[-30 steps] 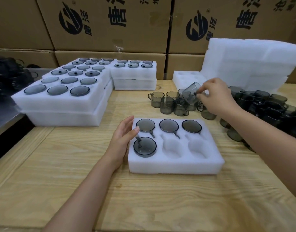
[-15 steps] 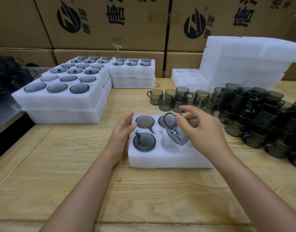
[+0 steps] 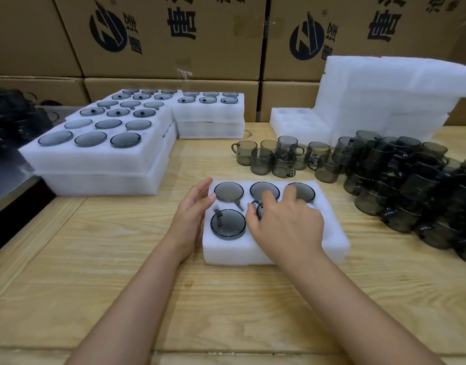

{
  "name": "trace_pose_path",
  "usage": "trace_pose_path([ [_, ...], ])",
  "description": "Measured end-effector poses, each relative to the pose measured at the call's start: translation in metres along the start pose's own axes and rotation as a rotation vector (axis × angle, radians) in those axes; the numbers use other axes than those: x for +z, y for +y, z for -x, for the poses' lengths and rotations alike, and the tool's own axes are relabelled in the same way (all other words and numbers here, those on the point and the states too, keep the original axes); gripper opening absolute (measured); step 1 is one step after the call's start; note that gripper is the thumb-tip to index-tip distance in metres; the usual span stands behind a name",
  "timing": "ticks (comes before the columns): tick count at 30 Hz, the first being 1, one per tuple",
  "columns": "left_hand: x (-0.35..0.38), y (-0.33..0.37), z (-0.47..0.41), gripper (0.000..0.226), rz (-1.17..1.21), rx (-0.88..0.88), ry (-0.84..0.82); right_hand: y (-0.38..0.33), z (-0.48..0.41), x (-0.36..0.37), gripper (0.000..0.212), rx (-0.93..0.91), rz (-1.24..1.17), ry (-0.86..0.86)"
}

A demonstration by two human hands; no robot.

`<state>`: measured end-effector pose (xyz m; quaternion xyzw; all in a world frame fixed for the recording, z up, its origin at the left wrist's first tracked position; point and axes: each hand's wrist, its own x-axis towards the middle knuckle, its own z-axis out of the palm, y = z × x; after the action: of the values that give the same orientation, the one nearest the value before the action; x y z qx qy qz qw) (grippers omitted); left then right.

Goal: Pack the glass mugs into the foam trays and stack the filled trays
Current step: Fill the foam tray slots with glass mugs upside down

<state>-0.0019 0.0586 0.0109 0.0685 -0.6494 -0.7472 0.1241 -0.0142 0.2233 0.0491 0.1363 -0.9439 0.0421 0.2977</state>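
The right hand [image 3: 287, 227] is seating a glass mug [image 3: 258, 210] into the front middle pocket of the foam tray [image 3: 334, 241], its grip curling closed around the mug to steer it down. The left hand [image 3: 193, 206], fingers straight, is bracing the tray's left edge, seemingly against sliding.

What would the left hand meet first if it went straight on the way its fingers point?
Most likely the back-left mug in the foam tray: the left hand lies at its left edge, fingers aimed that way.
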Motion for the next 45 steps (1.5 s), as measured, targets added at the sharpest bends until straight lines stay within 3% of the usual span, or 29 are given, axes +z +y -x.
trace_pose_path([
  [6,0.004,0.003,0.004,0.052,-0.135,0.038,-0.023,0.003,0.006,-0.001,0.064,-0.025,-0.089,-0.091],
  [8,0.006,0.008,0.006,0.044,-0.260,0.124,-0.005,0.012,0.003,0.000,0.079,-0.009,-0.203,-0.174],
  [10,0.008,0.018,0.009,0.040,-0.394,0.244,0.040,0.022,-0.005,0.000,0.078,-0.008,-0.372,-0.161],
  [12,0.016,0.032,0.017,0.061,-0.596,0.348,-0.017,0.032,-0.015,0.004,0.064,0.002,-0.420,-0.159],
  [15,0.047,0.041,0.032,0.098,-1.124,0.472,-0.252,0.039,-0.032,0.018,0.053,0.006,-0.327,-0.404],
  [17,0.065,0.036,0.037,0.118,-1.405,0.444,-0.337,0.041,-0.037,0.024,0.053,0.011,-0.301,-0.518],
  [21,0.073,0.018,0.038,0.125,-1.630,0.349,-0.364,0.035,-0.032,0.032,0.056,-0.037,-0.113,-0.570],
  [25,0.074,0.010,0.036,0.126,-1.719,0.361,-0.317,0.031,-0.030,0.032,0.055,-0.044,-0.039,-0.559],
  [32,0.073,0.001,0.036,0.116,-1.687,0.434,-0.185,0.040,-0.032,0.029,0.055,-0.076,-0.215,-0.583],
  [35,0.071,0.000,0.033,0.118,-1.692,0.443,-0.174,0.059,-0.029,0.023,0.042,-0.111,-0.346,-0.430],
  [37,0.068,-0.002,0.029,0.119,-1.722,0.432,-0.157,0.074,-0.031,0.021,0.033,-0.088,-0.307,-0.284],
  [40,0.062,0.003,0.020,0.118,-1.743,0.397,-0.115,0.093,-0.034,0.030,0.038,0.036,-0.520,-0.343],
  [42,0.056,0.007,0.015,0.113,-1.738,0.511,-0.077,0.091,-0.032,0.039,0.043,0.075,-0.730,-0.429],
  [45,0.053,-0.007,0.015,0.081,-1.722,0.951,0.039,0.081,-0.028,0.055,0.042,0.139,-0.850,-0.366],
])
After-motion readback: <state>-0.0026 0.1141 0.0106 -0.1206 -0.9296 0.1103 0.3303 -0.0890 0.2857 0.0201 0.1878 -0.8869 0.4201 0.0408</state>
